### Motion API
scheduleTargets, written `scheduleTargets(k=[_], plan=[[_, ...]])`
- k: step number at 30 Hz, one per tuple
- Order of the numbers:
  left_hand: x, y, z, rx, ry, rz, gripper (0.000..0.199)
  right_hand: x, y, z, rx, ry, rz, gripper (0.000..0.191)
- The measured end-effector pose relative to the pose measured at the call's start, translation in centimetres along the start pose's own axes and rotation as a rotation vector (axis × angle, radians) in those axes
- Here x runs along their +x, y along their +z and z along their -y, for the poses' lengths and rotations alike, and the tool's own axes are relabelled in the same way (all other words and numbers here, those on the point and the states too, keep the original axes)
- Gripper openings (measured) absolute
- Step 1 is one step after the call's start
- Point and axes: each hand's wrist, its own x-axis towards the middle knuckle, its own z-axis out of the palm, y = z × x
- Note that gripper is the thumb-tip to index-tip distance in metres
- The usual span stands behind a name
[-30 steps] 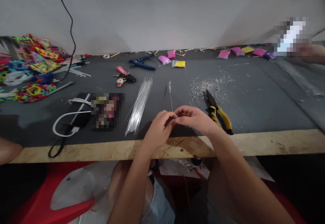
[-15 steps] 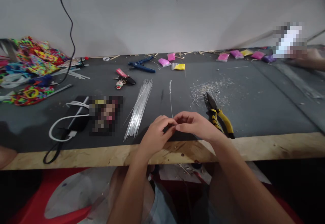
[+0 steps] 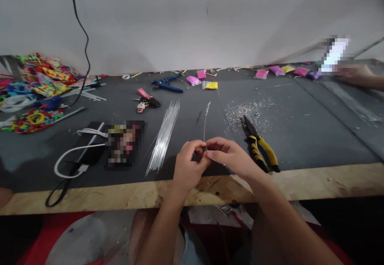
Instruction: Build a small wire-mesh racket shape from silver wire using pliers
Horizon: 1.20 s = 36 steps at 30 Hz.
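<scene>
My left hand [image 3: 192,159] and my right hand [image 3: 225,153] meet near the table's front edge, fingertips pinched on the lower end of a thin wire [image 3: 205,127]. The wire stands up from between them, with a twisted, beaded-looking tip at its top. Fingers partly hide a small dark bit at the wire's lower end. Left of my hands lies a bundle of silvery wires [image 3: 164,139]. Yellow-and-black pliers [image 3: 260,145] rest on the table to the right, their jaws beside a scatter of small clippings [image 3: 249,111].
Blue pliers [image 3: 168,84], keys [image 3: 147,101] and small coloured packets [image 3: 194,80] lie further back. Phones with a white cable [image 3: 90,141] are at left, beyond them a colourful pile [image 3: 45,75]. At far right another person's hand [image 3: 357,75] holds a lit phone.
The whole view has shifted, so the table sits slightly lower. The wire's top now leans to the right instead of to the left, and my left hand has turned a little, still pinching.
</scene>
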Motion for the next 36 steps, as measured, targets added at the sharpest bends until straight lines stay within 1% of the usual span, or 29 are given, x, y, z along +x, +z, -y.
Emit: scheduleTargets(k=[2, 4, 6, 9, 13, 18, 23, 27, 29, 33, 36], plan=[[-0.1, 0.0, 0.1, 0.012, -0.001, -0.019, 0.009, -0.1, 0.0, 0.2, -0.008, -0.010, -0.020, 0.017], [-0.1, -0.2, 0.1, 0.028, 0.048, 0.011, 0.003, -0.3, -0.2, 0.5, -0.034, -0.014, -0.046, 0.016], [0.0, -0.4, 0.2, 0.031, 0.102, 0.046, 0.007, -0.5, -0.4, 0.7, -0.038, -0.024, -0.068, 0.016], [0.0, -0.6, 0.2, 0.003, 0.138, 0.050, 0.010, -0.6, -0.7, 0.8, -0.001, -0.046, -0.066, 0.016], [0.0, -0.5, 0.4, -0.063, 0.109, 0.049, 0.010, -0.5, -0.7, 0.6, 0.048, -0.048, -0.053, 0.015], [0.0, -0.4, 0.2, -0.237, 0.002, 0.084, 0.009, -0.6, -0.7, 0.7, 0.083, -0.037, -0.064, 0.012], [0.0, -0.5, -0.2, -0.524, -0.178, 0.144, 0.010, -0.9, -1.0, 0.9, 0.120, 0.015, -0.019, 0.012], [-0.1, -0.4, -0.1, -0.799, -0.304, 0.198, 0.007, -1.1, -1.4, 0.7, 0.137, 0.024, 0.033, 0.013], [-0.2, -0.3, -0.1, -0.900, -0.363, 0.209, 0.006, -1.1, -1.4, 0.6, 0.135, 0.026, 0.054, 0.014], [-0.1, -0.3, -0.4, -1.031, -0.501, 0.203, 0.007, -1.1, -1.2, 0.5, 0.154, 0.049, 0.073, 0.014], [0.1, -0.5, -0.6, -1.089, -0.606, 0.197, 0.009, -1.1, -1.0, 0.6, 0.158, 0.064, 0.083, 0.013]])
